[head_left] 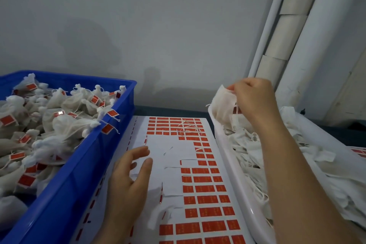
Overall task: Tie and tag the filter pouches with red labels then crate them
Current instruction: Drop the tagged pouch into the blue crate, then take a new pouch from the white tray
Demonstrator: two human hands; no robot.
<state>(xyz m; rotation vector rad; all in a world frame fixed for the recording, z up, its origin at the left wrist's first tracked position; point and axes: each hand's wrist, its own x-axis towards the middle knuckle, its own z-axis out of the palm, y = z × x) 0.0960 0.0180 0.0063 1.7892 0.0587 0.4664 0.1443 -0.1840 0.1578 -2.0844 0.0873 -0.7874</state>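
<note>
Right hand (251, 101) pinches a filter pouch (224, 103) above the white tray's (235, 166) far corner | left hand (128, 176) fingers spread over the label sheet (172, 154), contact unclear | sheet fills the gap between tray and blue crate (79, 174) | crate of tagged pouches (65, 123) cut off at left; tray cut off at right

The right hand (251, 99) is pinching a white filter pouch (225, 103) above the white tray (233, 166) of untied pouches. The left hand (128, 176) is hovering, fingers relaxed, over the red label sheet (200, 188). Tagged pouches are filling the blue crate (79, 166).
</note>
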